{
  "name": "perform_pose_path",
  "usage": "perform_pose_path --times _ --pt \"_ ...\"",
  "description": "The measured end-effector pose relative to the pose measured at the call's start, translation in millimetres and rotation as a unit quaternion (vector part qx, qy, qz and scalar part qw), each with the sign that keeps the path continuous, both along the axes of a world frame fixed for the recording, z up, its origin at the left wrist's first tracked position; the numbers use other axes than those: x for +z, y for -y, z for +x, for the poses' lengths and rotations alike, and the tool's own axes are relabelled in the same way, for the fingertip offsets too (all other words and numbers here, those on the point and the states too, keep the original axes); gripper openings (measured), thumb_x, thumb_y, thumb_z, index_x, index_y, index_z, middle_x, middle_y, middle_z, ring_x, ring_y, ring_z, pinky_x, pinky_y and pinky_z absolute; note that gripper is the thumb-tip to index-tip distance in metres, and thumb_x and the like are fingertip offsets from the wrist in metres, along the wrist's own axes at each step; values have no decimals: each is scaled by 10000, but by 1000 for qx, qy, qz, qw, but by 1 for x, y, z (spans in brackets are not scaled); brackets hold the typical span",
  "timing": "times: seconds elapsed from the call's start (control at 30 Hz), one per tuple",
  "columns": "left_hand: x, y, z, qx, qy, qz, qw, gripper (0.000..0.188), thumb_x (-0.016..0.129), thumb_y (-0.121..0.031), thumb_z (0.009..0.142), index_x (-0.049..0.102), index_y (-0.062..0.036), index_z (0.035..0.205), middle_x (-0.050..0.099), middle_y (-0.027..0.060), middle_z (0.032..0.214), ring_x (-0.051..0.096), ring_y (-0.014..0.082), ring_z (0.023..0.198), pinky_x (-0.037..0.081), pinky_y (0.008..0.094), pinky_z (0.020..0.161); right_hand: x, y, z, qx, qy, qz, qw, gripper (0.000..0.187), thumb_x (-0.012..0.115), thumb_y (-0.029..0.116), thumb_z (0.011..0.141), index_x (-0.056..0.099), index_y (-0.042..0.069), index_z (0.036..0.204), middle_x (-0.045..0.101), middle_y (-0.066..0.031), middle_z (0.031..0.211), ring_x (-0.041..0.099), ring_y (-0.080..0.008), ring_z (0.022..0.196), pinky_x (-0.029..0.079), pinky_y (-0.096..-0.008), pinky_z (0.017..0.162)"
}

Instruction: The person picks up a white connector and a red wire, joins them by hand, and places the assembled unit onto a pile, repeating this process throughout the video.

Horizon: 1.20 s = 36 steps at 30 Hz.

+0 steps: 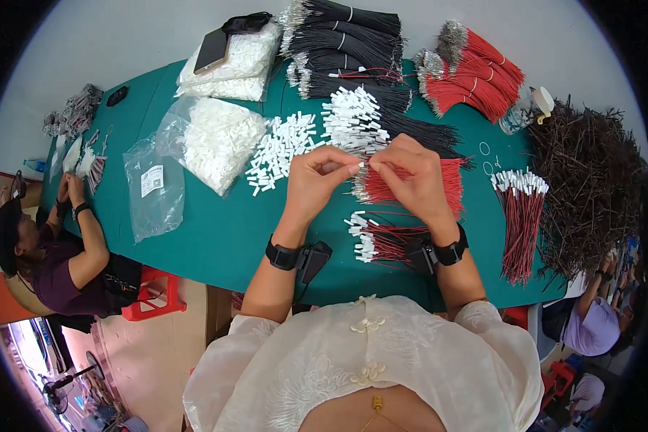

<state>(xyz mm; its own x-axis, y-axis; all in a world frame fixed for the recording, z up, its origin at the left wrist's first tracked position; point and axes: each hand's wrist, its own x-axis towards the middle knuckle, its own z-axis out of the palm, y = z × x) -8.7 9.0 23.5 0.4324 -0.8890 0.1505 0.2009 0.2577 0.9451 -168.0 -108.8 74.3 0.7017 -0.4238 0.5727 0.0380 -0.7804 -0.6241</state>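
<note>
My left hand [315, 176] is closed in a pinch, with a small white plastic connector housing [361, 165] at its fingertips. Close against it, my right hand [413, 178] also pinches; what its fingers hold is too small and covered to make out. Under my hands lies a bundle of red wires [450, 180] with bare metal ends. Just beyond is a pile of black wires with white housings [349, 115] on their ends. Loose white housings [284, 147] are heaped left of that pile. Nearer me, red and black wires with white housings [367, 237] lie between my wrists.
Bags of white housings [223, 137], an empty clear bag [155, 194] and a phone [212, 50] occupy the left. Black wire bundles [353, 36], red bundles [475, 75], a glass jar [518, 115] and a dark wire heap [590, 187] stand beyond and right. A co-worker [65, 252] sits left.
</note>
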Motion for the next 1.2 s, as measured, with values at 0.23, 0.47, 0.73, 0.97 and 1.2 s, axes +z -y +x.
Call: perform_pose_path --times 0.23,0.47,0.73,0.97,1.2 --pt "3 0 0 -3 1 2 1000 120 732 61 859 726 31 976 729 79 968 692 118 883 559 236 788 -1 -1 -1 6 -15 60 998 79 740 -21 806 720 -12 882 660 -89 786 622 -195 725 485 -294 649" --pt "5 -1 5 36 1 -4 999 148 704 -1 910 716 31 1054 732 84 997 693 128 906 547 245 840 1 1 -3 24 20 180 983 85 727 -16 837 720 -20 922 682 -84 895 639 -154 808 500 -254 711" --pt "5 0 5 48 16 11 999 157 702 -49 922 716 22 1061 737 81 991 683 113 870 529 247 780 7 2 -8 8 -5 112 994 64 714 -17 846 717 -27 909 701 -88 899 639 -173 832 499 -285 751" --pt "-29 1 17 128 359 173 908 180 753 -52 842 721 -26 1017 704 79 908 661 177 805 517 307 726 70 -15 -47 25 125 68 990 115 745 -20 789 719 -21 901 710 -98 844 653 -229 790 503 -330 728" --pt "-33 3 16 155 439 186 865 168 773 -43 766 706 -38 921 626 91 846 625 285 813 507 399 723 31 -29 -61 52 -191 30 980 105 732 42 828 702 -12 912 699 -127 847 643 -288 825 508 -379 736"
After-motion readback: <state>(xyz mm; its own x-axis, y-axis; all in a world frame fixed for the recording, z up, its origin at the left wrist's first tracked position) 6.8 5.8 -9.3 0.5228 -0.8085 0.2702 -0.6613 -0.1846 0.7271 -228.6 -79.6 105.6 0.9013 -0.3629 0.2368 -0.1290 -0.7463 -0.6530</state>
